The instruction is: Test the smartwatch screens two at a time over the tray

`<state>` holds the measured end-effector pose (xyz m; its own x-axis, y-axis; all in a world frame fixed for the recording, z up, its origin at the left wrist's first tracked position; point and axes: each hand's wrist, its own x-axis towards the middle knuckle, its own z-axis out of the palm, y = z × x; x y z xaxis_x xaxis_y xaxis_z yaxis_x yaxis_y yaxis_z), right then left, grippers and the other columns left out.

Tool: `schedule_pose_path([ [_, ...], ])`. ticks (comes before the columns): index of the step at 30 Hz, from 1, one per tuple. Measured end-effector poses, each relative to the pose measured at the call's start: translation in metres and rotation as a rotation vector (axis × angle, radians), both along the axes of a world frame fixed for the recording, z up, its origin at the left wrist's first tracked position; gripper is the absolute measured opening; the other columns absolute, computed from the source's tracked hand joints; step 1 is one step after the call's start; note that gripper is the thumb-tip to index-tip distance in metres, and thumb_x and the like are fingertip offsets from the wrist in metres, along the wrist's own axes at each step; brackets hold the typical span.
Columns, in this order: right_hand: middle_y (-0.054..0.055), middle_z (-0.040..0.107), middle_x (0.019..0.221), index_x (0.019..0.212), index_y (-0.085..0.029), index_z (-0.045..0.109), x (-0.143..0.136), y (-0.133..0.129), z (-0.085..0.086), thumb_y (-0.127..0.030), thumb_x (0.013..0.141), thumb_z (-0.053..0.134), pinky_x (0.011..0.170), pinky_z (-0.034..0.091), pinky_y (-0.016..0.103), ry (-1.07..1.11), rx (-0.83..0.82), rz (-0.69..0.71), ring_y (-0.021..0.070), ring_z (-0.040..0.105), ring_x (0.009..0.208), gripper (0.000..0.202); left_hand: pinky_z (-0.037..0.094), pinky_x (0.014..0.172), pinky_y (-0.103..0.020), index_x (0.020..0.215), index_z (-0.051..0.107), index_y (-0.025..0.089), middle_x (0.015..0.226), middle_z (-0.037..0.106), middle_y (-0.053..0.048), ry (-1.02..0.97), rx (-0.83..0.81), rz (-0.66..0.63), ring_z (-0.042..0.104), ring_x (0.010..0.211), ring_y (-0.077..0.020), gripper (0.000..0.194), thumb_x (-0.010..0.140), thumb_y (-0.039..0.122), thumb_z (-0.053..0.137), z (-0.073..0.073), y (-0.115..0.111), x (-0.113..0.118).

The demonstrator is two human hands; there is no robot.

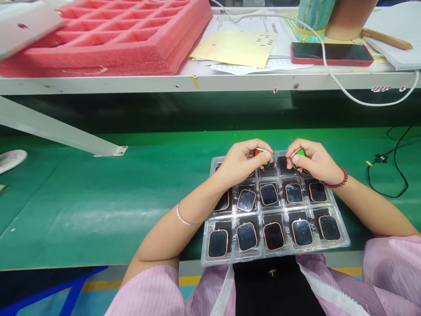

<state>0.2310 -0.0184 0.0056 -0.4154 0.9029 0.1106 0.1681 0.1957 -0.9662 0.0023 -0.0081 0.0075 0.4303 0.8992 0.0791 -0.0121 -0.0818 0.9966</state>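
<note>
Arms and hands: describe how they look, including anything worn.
The left hand is ungloved, with a thin, pale bangle on its forearm; the right hand, also ungloved, has a dark-red beaded bracelet at its wrist. Pink, finely striped fabric sleeves leave both forearms bare.

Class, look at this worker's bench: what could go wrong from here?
1. The left hand and right hand each grip a bright-screened watch in the fingers; either might slip and strike the dark-screened watches below.
2. The near side of the tray lies about at the edge of the green table, so a knock from a forearm could tip it off.
</note>
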Motion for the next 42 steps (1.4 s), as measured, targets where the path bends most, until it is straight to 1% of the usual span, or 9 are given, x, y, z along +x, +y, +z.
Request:
schedule_pose_path([
  [4, 0.001, 0.069, 0.067, 0.087, -0.018, 0.063, 0.0, 0.001, -0.001, -0.043, 0.089, 0.073, 0.045, 0.043, 0.02, 0.07, -0.024, 0.027, 0.0087, 0.052, 0.049, 0.027, 0.052, 0.06, -0.023, 0.084, 0.07, 0.014, 0.074, 0.071, -0.005, 0.015, -0.008, 0.005, 0.064, 0.068, -0.0131, 0.034, 0.081, 0.047, 0.077, 0.004, -0.001, -0.002],
  [8, 0.001, 0.072, 0.078, 0.099, -0.018, 0.063, 0.001, 0.003, -0.004, -0.038, 0.093, 0.067, 0.047, 0.047, 0.021, 0.147, -0.067, 0.042, 0.0086, 0.056, 0.051, 0.021, 0.045, 0.051, -0.02, 0.103, 0.073, 0.015, 0.087, 0.074, -0.007, 0.016, -0.044, 0.044, 0.067, 0.069, -0.0144, 0.036, 0.087, 0.047, 0.07, 0.004, 0.0, -0.003],
  [11, 0.002, 0.073, 0.087, 0.108, -0.019, 0.061, 0.001, 0.003, -0.007, -0.028, 0.094, 0.062, 0.048, 0.051, 0.021, 0.16, -0.089, 0.049, 0.0091, 0.061, 0.055, 0.017, 0.045, 0.05, -0.02, 0.112, 0.072, 0.014, 0.094, 0.074, -0.009, 0.005, -0.086, 0.078, 0.069, 0.071, -0.0151, 0.034, 0.091, 0.04, 0.066, 0.002, 0.001, -0.003],
  [14, 0.003, 0.073, 0.095, 0.115, -0.019, 0.059, 0.001, 0.004, -0.009, -0.02, 0.092, 0.06, 0.053, 0.055, 0.022, 0.165, -0.088, 0.048, 0.0101, 0.065, 0.062, 0.023, 0.05, 0.054, -0.021, 0.12, 0.069, 0.015, 0.104, 0.074, -0.01, -0.004, -0.083, 0.081, 0.071, 0.078, -0.0165, 0.033, 0.09, 0.029, 0.065, 0.0, 0.001, -0.002],
  [19, 0.003, 0.071, 0.102, 0.119, -0.02, 0.056, 0.0, 0.005, -0.01, -0.012, 0.087, 0.061, 0.06, 0.059, 0.025, 0.166, -0.054, 0.046, 0.0115, 0.069, 0.07, 0.033, 0.051, 0.056, -0.021, 0.13, 0.063, 0.016, 0.116, 0.073, -0.01, 0.027, -0.073, 0.03, 0.073, 0.085, -0.0184, 0.049, 0.081, 0.015, 0.065, -0.004, 0.002, -0.002],
  [24, 0.003, 0.069, 0.103, 0.12, -0.02, 0.055, 0.0, 0.004, -0.011, -0.01, 0.085, 0.06, 0.062, 0.06, 0.025, 0.149, -0.028, 0.045, 0.0117, 0.069, 0.072, 0.037, 0.059, 0.082, -0.031, 0.125, 0.063, 0.014, 0.115, 0.073, -0.01, -0.002, -0.021, -0.012, 0.072, 0.097, -0.0196, 0.049, 0.076, 0.012, 0.065, -0.006, 0.003, -0.001],
  [28, 0.004, 0.069, 0.104, 0.12, -0.021, 0.055, 0.0, 0.004, -0.012, -0.008, 0.084, 0.059, 0.063, 0.06, 0.025, 0.144, -0.009, 0.052, 0.0118, 0.069, 0.073, 0.039, 0.057, 0.089, -0.034, 0.125, 0.062, 0.013, 0.115, 0.072, -0.01, 0.011, -0.015, -0.015, 0.07, 0.1, -0.0202, 0.05, 0.075, 0.014, 0.068, -0.006, 0.002, -0.001],
  [35, 0.004, 0.07, 0.109, 0.124, -0.022, 0.055, 0.001, 0.004, -0.016, -0.005, 0.08, 0.061, 0.067, 0.061, 0.026, 0.137, 0.017, 0.068, 0.0127, 0.071, 0.077, 0.048, 0.054, 0.084, -0.031, 0.122, 0.063, 0.015, 0.107, 0.073, -0.008, 0.07, -0.018, 0.019, 0.069, 0.094, -0.0188, 0.048, 0.075, 0.018, 0.072, -0.004, 0.001, 0.0],
  [42, 0.008, 0.074, 0.111, 0.129, -0.021, 0.057, 0.0, 0.002, -0.013, -0.016, 0.093, 0.058, 0.067, 0.062, 0.027, 0.099, -0.022, 0.054, 0.0137, 0.073, 0.077, 0.037, 0.053, 0.076, -0.028, 0.104, 0.063, 0.015, 0.087, 0.071, -0.003, 0.037, -0.017, 0.04, 0.067, 0.081, -0.0157, 0.028, 0.077, 0.02, 0.068, 0.001, 0.0, 0.0],
])
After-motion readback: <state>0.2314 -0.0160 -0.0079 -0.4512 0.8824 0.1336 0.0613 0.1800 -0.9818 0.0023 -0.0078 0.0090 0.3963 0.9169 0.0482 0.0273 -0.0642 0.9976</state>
